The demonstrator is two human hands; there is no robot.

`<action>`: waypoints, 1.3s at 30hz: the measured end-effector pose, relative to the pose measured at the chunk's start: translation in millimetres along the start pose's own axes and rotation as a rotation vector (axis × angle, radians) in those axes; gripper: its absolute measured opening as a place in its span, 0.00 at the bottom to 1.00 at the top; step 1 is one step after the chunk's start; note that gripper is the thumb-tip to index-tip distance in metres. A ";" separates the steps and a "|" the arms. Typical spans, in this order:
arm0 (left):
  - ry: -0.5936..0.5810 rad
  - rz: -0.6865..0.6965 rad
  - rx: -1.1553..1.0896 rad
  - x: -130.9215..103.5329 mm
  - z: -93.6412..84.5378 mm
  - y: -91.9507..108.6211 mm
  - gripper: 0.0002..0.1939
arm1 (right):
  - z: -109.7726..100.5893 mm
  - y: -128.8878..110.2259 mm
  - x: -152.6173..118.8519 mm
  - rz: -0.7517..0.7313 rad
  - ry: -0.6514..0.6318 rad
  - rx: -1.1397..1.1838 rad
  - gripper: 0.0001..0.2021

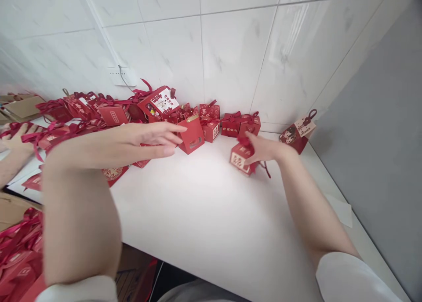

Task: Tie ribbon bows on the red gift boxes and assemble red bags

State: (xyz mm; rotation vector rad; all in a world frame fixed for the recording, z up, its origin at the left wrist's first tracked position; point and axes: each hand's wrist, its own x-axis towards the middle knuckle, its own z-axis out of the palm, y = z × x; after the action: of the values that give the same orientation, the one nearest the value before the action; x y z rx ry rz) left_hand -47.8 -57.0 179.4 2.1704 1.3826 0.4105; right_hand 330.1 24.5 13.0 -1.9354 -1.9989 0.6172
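Observation:
My right hand point(265, 147) is closed over the top of a small red gift box point(240, 158) with a ribbon and a pale printed panel. The box is at the white table point(198, 205); whether it rests on it or is just above, I cannot tell. My left hand point(153, 138) reaches across from the left with its fingers stretched out and nothing in them. Just beyond its fingertips stands a red box with a cut-out window point(191, 136). Two ribboned red boxes point(241, 124) stand near the wall behind my right hand.
Many ribboned red boxes point(114, 113) are piled along the wall to the left. A tilted red-and-cream box point(298, 134) stands in the right corner by a grey panel point(372, 108). Another person's hand point(20, 137) is among boxes at far left. More red boxes point(21, 258) fill the lower left.

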 end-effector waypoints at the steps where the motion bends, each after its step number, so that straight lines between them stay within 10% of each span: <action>1: -0.066 0.025 -0.028 8.5 9.8 4.1 0.29 | 7.0 -17.1 -10.9 -0.108 -0.031 0.043 0.64; 6: 0.092 0.215 -0.190 41.7 77.5 -6.5 0.20 | 11.6 -73.7 -62.1 -0.395 -0.287 0.049 0.58; 12: 0.144 0.199 -0.098 55.2 130.0 -46.4 0.16 | -31.1 -73.0 -90.1 -0.417 -0.316 0.002 0.29; 17: -0.087 0.198 -0.137 54.8 137.6 -71.6 0.17 | -23.2 -74.4 -79.8 -0.274 -0.373 -0.170 0.20; 33: -0.873 -0.002 -0.415 40.2 127.8 -77.2 0.23 | 62.7 -126.9 -138.6 -0.630 -0.088 -0.516 0.23; 35: -0.705 0.003 -0.382 44.1 130.8 -81.0 0.23 | 71.5 -126.7 -142.8 -0.630 -0.082 -0.601 0.28; 39: -0.002 0.171 -0.345 53.6 139.8 -84.0 0.09 | 64.7 -128.8 -141.0 -0.624 -0.161 -0.634 0.28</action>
State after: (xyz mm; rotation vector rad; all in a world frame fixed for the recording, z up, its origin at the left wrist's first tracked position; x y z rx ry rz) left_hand -15.1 -18.1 15.5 2.0044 1.0385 0.6588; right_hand 194.1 -123.0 32.6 -1.3874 -2.9619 -0.0378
